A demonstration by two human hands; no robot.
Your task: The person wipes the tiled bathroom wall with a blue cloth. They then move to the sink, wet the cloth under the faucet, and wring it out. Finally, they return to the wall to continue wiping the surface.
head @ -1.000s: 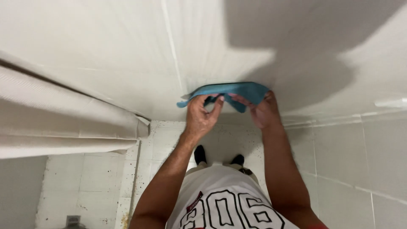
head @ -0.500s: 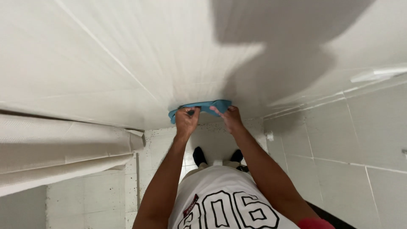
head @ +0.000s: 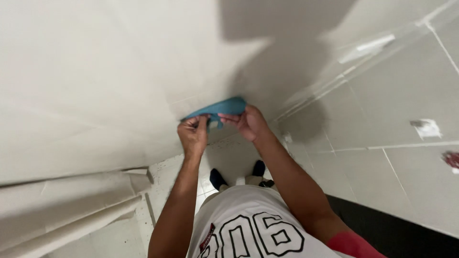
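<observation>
Holding a blue tool (head: 217,108), flat and curved like a smoothing blade, against the white papered wall (head: 95,86), low down near the corner where the tiled wall (head: 392,95) begins. Pinching its lower edge with the left hand (head: 193,134), grip closed on it, fingers curled and thumb pressing from below. Gripping its right end with the right hand (head: 248,123), grip likewise clamped on the tool, knuckles turned toward the corner. Keeping both hands just beside each other, nearly touching under the blade. Standing on a pale tiled floor (head: 167,181), dark shoes (head: 217,179) showing between the forearms. Lying loose at lower left, a curling length of white paper (head: 62,210). Casting a broad shadow (head: 287,57) across the wall above the hands.
</observation>
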